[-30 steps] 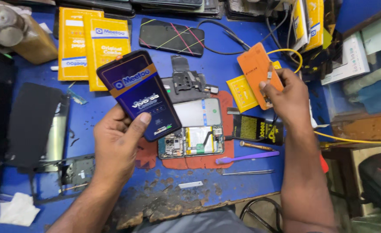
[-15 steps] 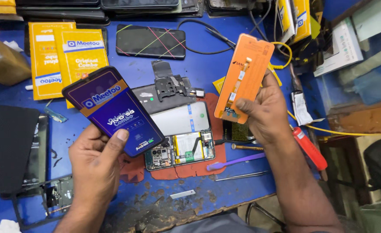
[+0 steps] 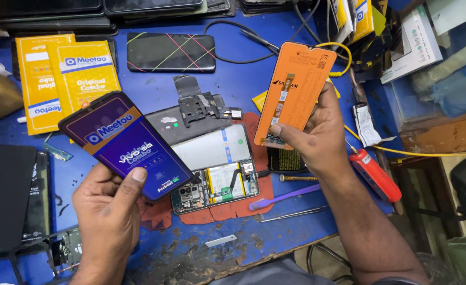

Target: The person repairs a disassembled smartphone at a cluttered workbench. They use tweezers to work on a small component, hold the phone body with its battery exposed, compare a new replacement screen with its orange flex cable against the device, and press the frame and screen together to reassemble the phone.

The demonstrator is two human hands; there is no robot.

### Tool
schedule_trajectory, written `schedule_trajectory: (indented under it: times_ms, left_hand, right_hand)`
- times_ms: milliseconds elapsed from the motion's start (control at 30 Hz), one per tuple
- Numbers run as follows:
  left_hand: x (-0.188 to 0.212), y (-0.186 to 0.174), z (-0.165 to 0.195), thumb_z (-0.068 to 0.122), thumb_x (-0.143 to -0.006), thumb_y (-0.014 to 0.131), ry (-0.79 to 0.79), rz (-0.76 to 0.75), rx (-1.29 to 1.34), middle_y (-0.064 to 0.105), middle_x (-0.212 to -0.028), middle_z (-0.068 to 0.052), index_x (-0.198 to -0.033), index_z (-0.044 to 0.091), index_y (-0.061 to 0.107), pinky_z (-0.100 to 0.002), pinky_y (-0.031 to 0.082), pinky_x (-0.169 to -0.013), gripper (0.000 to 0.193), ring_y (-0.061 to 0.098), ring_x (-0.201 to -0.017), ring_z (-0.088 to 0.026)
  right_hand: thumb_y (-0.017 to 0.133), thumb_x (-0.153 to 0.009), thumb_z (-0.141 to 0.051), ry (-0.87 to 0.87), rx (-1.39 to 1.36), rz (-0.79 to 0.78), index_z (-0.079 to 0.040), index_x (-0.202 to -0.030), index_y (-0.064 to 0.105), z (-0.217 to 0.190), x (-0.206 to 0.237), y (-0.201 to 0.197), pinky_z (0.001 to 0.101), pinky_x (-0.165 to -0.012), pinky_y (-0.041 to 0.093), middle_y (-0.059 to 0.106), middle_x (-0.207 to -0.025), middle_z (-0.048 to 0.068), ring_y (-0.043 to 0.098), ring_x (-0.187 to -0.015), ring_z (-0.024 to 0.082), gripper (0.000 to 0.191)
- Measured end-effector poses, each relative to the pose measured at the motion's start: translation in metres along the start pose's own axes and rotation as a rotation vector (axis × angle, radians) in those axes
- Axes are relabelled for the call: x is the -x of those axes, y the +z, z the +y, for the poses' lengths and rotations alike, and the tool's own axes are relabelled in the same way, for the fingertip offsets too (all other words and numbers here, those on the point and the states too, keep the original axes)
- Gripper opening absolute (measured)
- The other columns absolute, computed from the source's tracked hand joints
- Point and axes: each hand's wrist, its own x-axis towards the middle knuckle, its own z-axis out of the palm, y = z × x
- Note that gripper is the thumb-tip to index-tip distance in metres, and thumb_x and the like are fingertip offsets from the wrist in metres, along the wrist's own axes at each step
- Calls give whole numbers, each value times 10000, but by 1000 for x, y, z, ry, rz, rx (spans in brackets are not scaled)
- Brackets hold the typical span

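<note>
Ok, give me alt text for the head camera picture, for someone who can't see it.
Over a cluttered blue workbench, the left hand holds a phone screen with a purple printed film, while the right hand holds up an orange-backed screen panel. An opened phone lies on a red mat between them.

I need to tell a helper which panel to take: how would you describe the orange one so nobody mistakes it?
On the blue worktable, look right of the opened phone. The right hand holds a flat orange panel upright. Unlike the dark purple-filmed screen in the left hand, it carries a thin ribbon cable.

Phone-repair workshop: opened phone (image 3: 214,171), tweezers (image 3: 295,214).
</note>
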Motion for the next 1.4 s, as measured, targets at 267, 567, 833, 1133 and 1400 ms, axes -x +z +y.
schedule_trajectory:
  times_ms: [267,567,833,1133,1400]
  left_hand:
    - [1,4,6,-2,-1004,661,-9,-3,-38,718,-975,-116,-1175,-67,654,-217,507,-640,183,638,-758,-87]
    - [0,6,9,-8,-989,642,1,-19,-46,734,-985,-140,-1180,-80,643,-267,588,-771,204,700,-827,-127]
    - [0,8,12,-8,-986,628,-10,-28,-34,739,-1008,-151,-1200,-92,635,-287,602,-810,230,716,-862,-140]
    - [2,8,14,0,-988,625,2,-35,-47,738,-1007,-157,-1209,-96,628,-301,612,-816,241,722,-861,-150]
    - [2,9,15,11,-987,616,-27,-22,-60,736,-955,-166,-1181,-95,625,-299,613,-676,222,721,-777,-157]
  right_hand:
    - [737,-876,124,-9,39,2,-76,-1464,342,-1,-1,0,411,-1084,605,639,-1325,138,700,-1224,228,737]
    - [729,-898,124,-12,44,16,-65,-1450,363,-2,-1,2,401,-1094,598,653,-1309,140,700,-1220,226,688]
    - [713,-882,139,-5,63,40,-53,-1435,372,-2,-1,3,389,-1067,607,660,-1283,125,712,-1185,212,677]
    - [721,-886,129,-3,56,32,-48,-1445,363,-1,-1,4,385,-1061,613,664,-1286,129,717,-1181,214,687]
    - [740,-911,70,66,-87,7,-38,-1496,351,1,-3,1,390,-1063,585,661,-1316,135,698,-1199,216,710]
